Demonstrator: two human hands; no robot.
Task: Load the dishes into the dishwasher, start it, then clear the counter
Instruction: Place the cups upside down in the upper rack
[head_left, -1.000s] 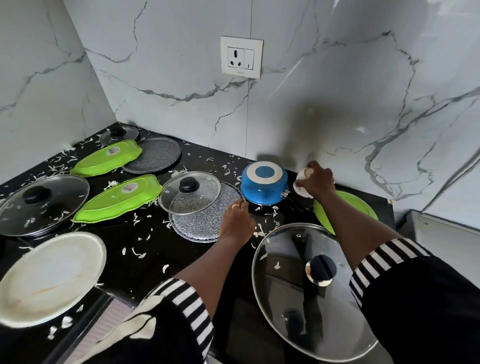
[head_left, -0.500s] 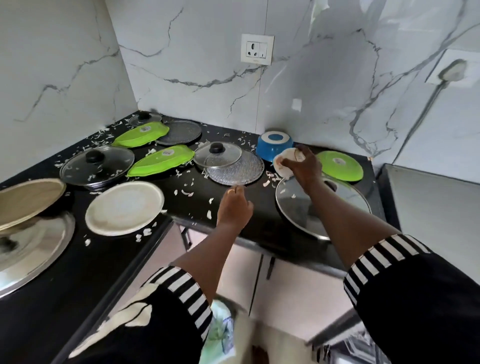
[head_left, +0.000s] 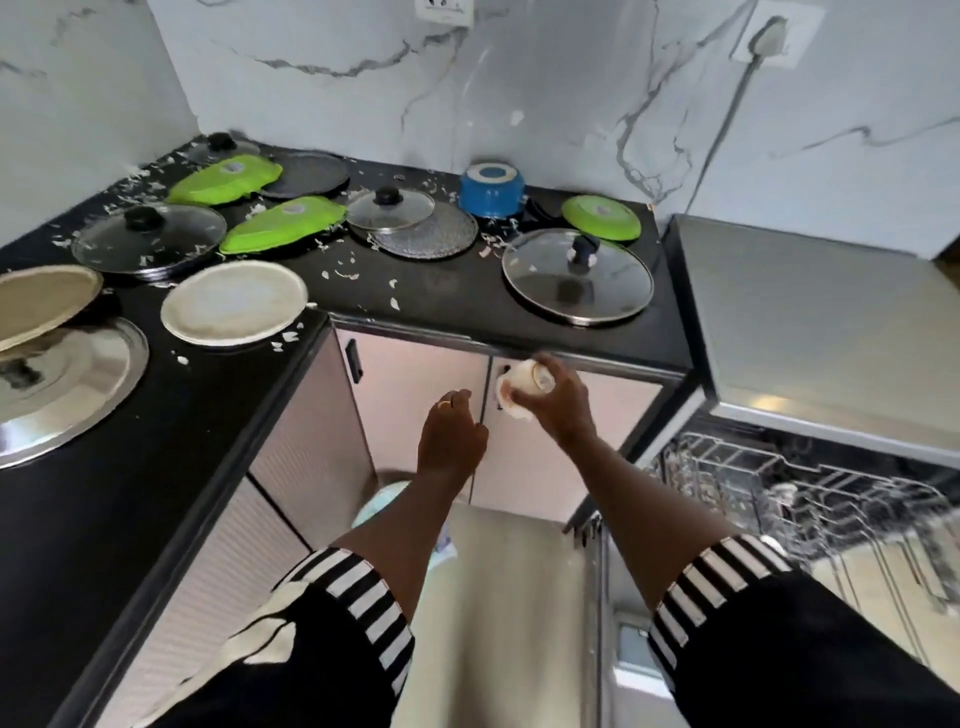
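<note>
My right hand (head_left: 558, 402) grips a small white cup (head_left: 519, 387), held in the air in front of the cabinet doors, below the counter edge. My left hand (head_left: 451, 441) hangs beside it with curled fingers and holds nothing. The open dishwasher (head_left: 810, 343) stands at the right, its wire rack (head_left: 810, 488) pulled out and mostly bare. On the black counter (head_left: 457, 296) lie a large glass lid (head_left: 576, 275), a blue pot (head_left: 491, 189) upside down, a green plate (head_left: 600, 217), two green oval dishes (head_left: 283, 223), a white plate (head_left: 234, 301) and more lids.
White scraps litter the counter. A steel tray (head_left: 62, 384) and a beige plate (head_left: 41, 301) sit at the left edge. The cabinet doors (head_left: 415, 395) below the counter are shut. A light-coloured object lies on the floor under my left arm.
My right hand lifted the white cup off the counter and brought it down and toward me. My left hand left the counter too. The view pulled back, showing the dishwasher rack.
</note>
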